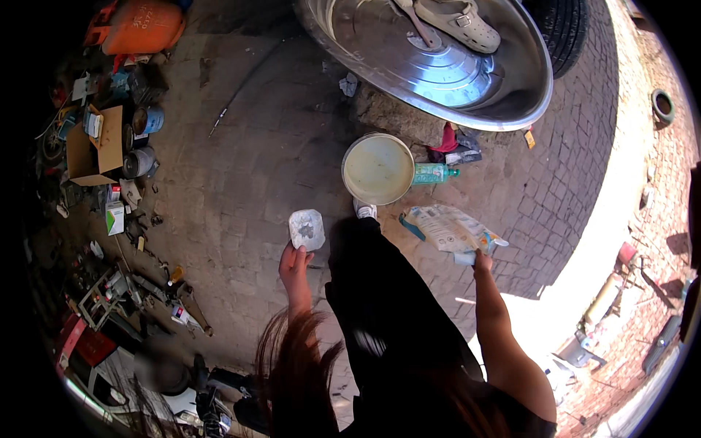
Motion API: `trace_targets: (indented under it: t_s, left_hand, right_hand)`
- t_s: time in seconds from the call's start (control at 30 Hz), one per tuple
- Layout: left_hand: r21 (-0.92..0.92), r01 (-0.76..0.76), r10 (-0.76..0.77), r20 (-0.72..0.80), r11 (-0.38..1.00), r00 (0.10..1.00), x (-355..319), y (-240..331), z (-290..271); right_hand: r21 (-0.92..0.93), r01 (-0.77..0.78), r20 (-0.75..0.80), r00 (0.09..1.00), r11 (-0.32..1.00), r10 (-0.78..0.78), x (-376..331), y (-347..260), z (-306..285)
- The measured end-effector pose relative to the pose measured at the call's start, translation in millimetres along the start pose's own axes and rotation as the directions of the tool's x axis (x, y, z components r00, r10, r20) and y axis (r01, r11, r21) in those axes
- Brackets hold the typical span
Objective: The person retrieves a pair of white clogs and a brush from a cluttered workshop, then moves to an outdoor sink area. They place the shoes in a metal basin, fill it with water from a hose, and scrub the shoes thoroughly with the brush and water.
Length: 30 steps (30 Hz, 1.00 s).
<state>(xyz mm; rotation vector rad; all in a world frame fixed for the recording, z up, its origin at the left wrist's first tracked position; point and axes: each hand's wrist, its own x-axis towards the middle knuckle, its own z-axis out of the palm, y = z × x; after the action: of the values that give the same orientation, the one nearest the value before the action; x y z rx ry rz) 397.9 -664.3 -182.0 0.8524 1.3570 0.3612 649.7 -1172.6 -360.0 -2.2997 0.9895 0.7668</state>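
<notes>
Head view, left hand [294,264] gripping crumpled white wrapper [307,228], right hand [483,260] gripping printed bag [447,228], bucket [377,169] ahead

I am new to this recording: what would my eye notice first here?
First, the huge shiny metal basin at the top, with a beige clog inside. Below it a round bucket stands on the paving. The left hand holds a small white tub, the right hand a printed bag.

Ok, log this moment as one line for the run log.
left hand: holds small white container | right hand: holds printed bag | below: round bucket of pale liquid on paving, green bottle beside it
</notes>
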Motion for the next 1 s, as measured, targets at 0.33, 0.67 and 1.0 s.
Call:
trace_targets:
  t_s: [0.33,0.67,1.0]
  left_hand:
    - [0.300,0.062,-0.222,0.538,0.952,0.813,202,-32,187]
    - [0.392,0.023,-0.237,0.508,0.920,0.828,377,-80,300]
    - [0.487,-0.037,-0.239,0.492,0.873,0.837,408,-149,302]
  right_hand:
    - [0.141,-0.021,-0.015,1.000,0.990,0.024,-103,1,35]
    - [0.441,-0.049,0.004,0.999,0.896,0.053,-181,4,39]
    - [0.440,-0.063,-0.061,0.993,0.896,0.099,-182,19,44]
